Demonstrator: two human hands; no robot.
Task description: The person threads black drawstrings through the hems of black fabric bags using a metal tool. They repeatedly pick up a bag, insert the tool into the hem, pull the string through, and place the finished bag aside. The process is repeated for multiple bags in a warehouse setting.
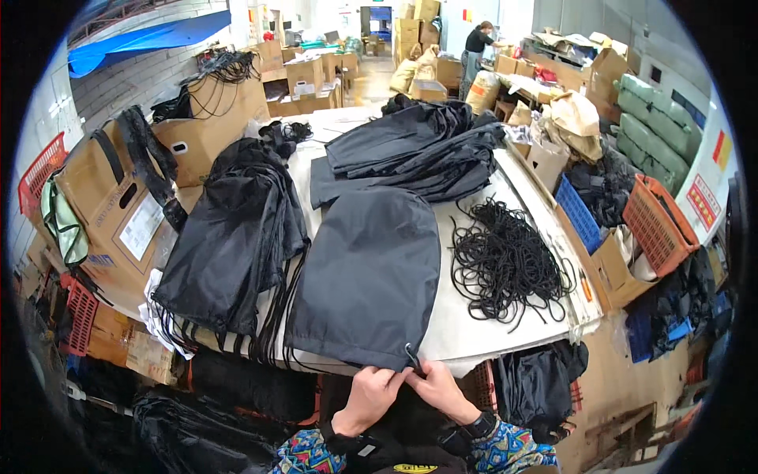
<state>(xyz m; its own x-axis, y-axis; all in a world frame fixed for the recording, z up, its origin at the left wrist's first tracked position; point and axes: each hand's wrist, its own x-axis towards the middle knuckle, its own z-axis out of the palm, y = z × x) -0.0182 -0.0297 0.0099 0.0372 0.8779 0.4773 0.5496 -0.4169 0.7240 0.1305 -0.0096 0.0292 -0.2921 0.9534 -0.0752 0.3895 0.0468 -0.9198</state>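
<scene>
At the near edge of the counter, both hands meet at the bottom right corner of a flat black bag that lies spread out before the person; the left hand pinches the fabric hem from below while the right hand closes its grip on a short loop of black cord standing up at that same corner. Both grips are narrow, fingers tight on cloth and cord, so the work in hand looks to be the fitting or tying of the cord at this corner of the bag, and by my reading it is midway on this one piece. To the left, a heap of black bags with cords trailing off the counter's edge seems to be the finished lot, and it is sizeable. Behind the flat bag, a stack of folded black bags with no cords showing appears to await the same treatment, and a loose tangle of black cords on the right is far from used up. Judged so, a fair share is done, yet much remains. Cardboard boxes and an orange crate crowd the sides
</scene>
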